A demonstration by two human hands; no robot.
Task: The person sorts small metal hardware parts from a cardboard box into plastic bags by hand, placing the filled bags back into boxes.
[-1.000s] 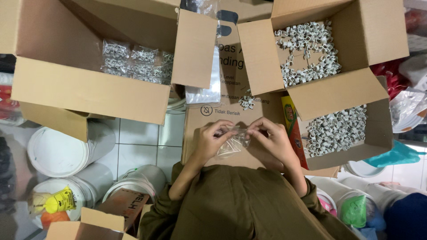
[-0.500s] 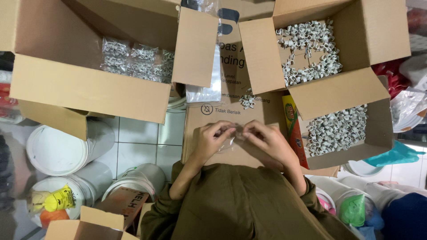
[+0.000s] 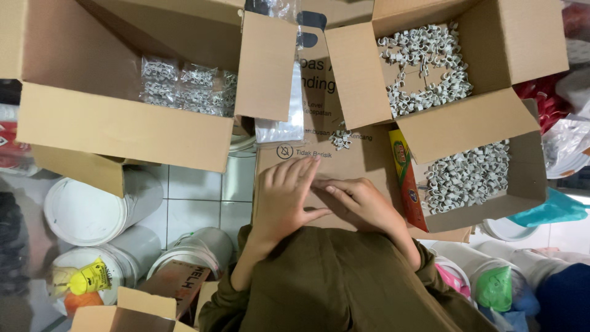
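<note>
Head view: left hand (image 3: pixel 286 197) spread flat, palm down, on the cardboard sheet (image 3: pixel 344 166) near its front edge, fingers overlapping right hand (image 3: pixel 356 203); small bag hidden beneath.

- White tiled floor (image 3: pixel 196 203) showing at the near left, between stacked white buckets (image 3: pixel 86 209).
- Open cardboard boxes (image 3: pixel 123 123) crowding the far side, evenly lit.

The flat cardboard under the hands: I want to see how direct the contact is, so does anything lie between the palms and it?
The left hand lies flat on the cardboard; the right hand rests beside it. Whether anything lies under them cannot be told.
</note>
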